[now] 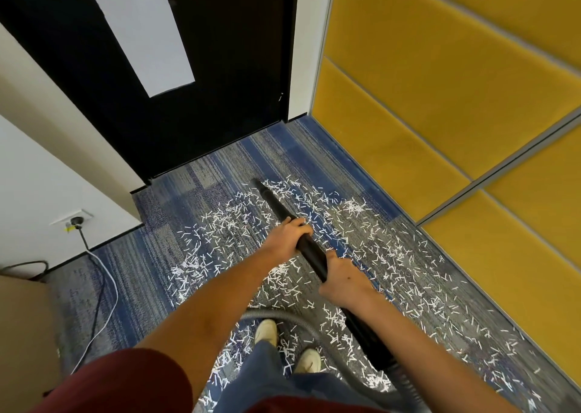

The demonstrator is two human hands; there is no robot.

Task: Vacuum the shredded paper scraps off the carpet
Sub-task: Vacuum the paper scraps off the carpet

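The left grip (pixel 287 235) is the front one. Its fingers curl tight over the top of the black vacuum tube (pixel 311 253), and it holds nothing else. The right grip (pixel 344 282) sits just behind it on the same tube, wrapped all the way round. Both arms are stretched out in front of the person. The tube is long and straight. It runs from down by the person's right side, up past both grips, to its tip (pixel 257 183) far out near the black door (pixel 220 66). The tip is down by the carpet (pixel 195 176), but I cannot tell if it touches. A grey hose (pixel 301 321) bends away from the back end, near the white shoes (pixel 266 331). The paper scraps (pixel 220 224) are little white strips, and they lie all over the carpet. The tip is at the far edge of the mess, so nearly all the scraps are closer to the person than the tip is. They lie on both sides of the tube, under the two grips, round the shoes, and along the yellow wall (pixel 440 113) on the right. I think the tube has to be pulled back along its own line, then swung left and right. The left grip is nearer the tip, so it looks best placed to steer.
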